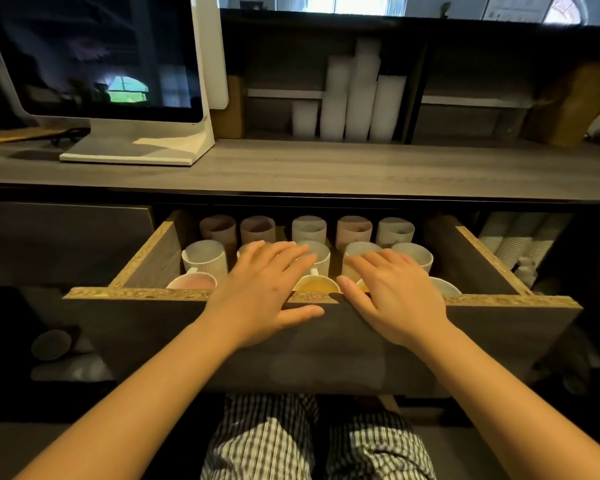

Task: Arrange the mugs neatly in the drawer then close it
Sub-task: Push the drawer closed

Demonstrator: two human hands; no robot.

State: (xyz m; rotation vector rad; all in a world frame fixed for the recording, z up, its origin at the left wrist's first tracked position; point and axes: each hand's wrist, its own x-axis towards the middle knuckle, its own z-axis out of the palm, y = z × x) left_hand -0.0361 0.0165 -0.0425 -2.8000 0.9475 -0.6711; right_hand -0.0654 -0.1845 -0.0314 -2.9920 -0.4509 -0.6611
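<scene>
The mugs [204, 256] stand in rows inside the open drawer [146, 292]. Above its front edge, the left hand [260, 292] and right hand [395, 292] lie flat over them, fingers spread, gripping nothing.

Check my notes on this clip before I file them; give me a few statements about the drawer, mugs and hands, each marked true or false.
1. The drawer is pulled open. True.
2. The left hand holds a mug lifted above the drawer. False: it lies flat, fingers spread over the mugs, thumb on the drawer front; no mug is lifted.
3. The back row shows five mugs side by side. True.
4. The right hand rests on the countertop. False: it reaches over the drawer's front edge onto the mugs.
5. The monitor stands on the countertop's left part. True.
</scene>
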